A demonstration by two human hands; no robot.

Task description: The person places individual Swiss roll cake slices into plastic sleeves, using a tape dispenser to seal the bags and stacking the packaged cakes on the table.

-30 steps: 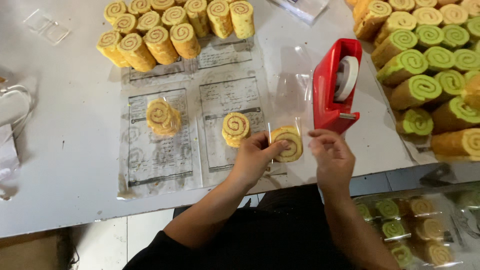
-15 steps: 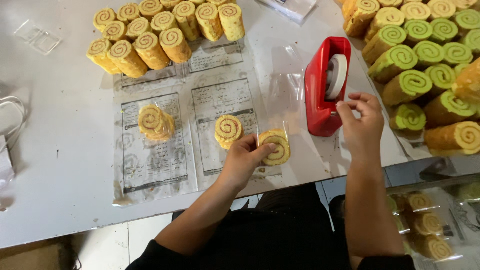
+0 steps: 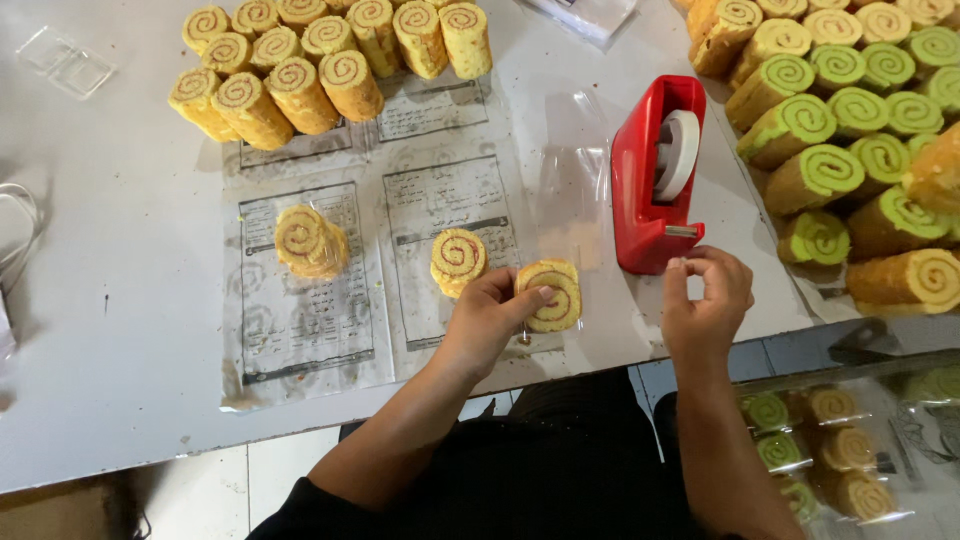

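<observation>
My left hand [image 3: 488,318] presses a yellow swirl cake slice in a clear wrapper [image 3: 551,294] against the white table [image 3: 110,330], thumb on top. My right hand [image 3: 706,298] sits just below the cutter of the red tape dispenser [image 3: 652,176], thumb and forefinger pinched at the tape end. A bare swirl slice [image 3: 458,260] lies just left of the wrapped one. Another wrapped slice [image 3: 310,241] rests further left on the printed sheets under clear film [image 3: 310,320].
Several yellow swirl rolls [image 3: 320,55] are lined up at the back. Green and yellow rolls [image 3: 850,120] fill the right side. Empty clear bags [image 3: 570,170] lie beside the dispenser. Packed rolls [image 3: 820,450] sit in a bin below the table edge.
My right hand went from the wrapped slice up to the tape dispenser, then came down to its cutter end. My left hand stayed on the wrapped slice.
</observation>
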